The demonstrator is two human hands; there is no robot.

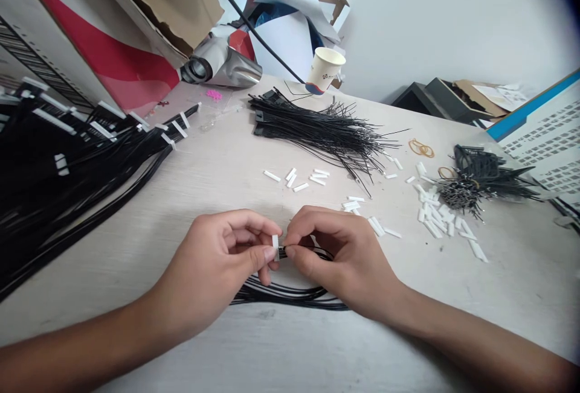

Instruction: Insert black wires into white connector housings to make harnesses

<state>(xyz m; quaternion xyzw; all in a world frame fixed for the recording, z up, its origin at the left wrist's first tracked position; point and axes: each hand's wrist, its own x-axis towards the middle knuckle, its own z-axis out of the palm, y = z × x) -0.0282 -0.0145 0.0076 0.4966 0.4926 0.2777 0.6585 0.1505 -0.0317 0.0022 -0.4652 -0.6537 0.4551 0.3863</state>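
Note:
Between thumb and fingers, my left hand pinches a small white connector housing, which stands roughly upright. Close against it from the right, my right hand is closed on thin black wires that meet the housing's side. The wire ends at the housing are too small to make out. Below both hands, a looped bundle of black cable lies on the table, partly covered by my right hand. Several loose white housings are scattered just beyond my fingers.
Black wires lie in a bundle farther back. Finished-looking cables with white connectors pile up at left. More white housings and a bagged bundle of terminals are at right. A paper cup and rubber bands sit behind.

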